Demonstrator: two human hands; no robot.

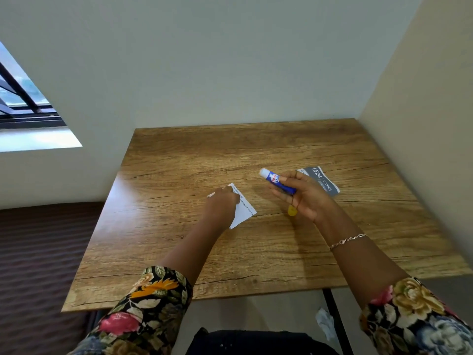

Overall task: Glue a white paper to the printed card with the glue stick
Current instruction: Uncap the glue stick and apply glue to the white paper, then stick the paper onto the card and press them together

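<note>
My right hand point(304, 198) is lifted off the surface point(230, 155), palm up, fingers and thumb curled round the blue glue stick point(277, 181). Its white end points up and to the left, bare. My left hand point(222, 203) is down on the white paper point(244, 213), covering the left part of it and pinning it flat; whether the fingers pinch an edge or only press, I can't tell from here.

The paper lies near the middle of the surface, turned at an angle, plain white with a strip of small print along its right edge. Just under my right hand sits a small yellow cap point(292, 211), on the wood, between paper and wrist. Behind my right hand, partly hidden by the fingers, lies the printed card point(323, 180): grey, with "1524" and "KITCHEN" in white, apart from the paper.

A thin chain bracelet point(348, 240) rides my right forearm, and floral sleeves point(153, 303) end below the elbows.

The back edge of the surface meets the wall, and the right edge runs along a second wall point(422, 98), so that side is tight. Far half and left side are bare wood, the left edge open. A window point(25, 103) is off to the left. Down by the dark table leg point(337, 324) lies a crumpled white scrap point(325, 324) on the floor.
</note>
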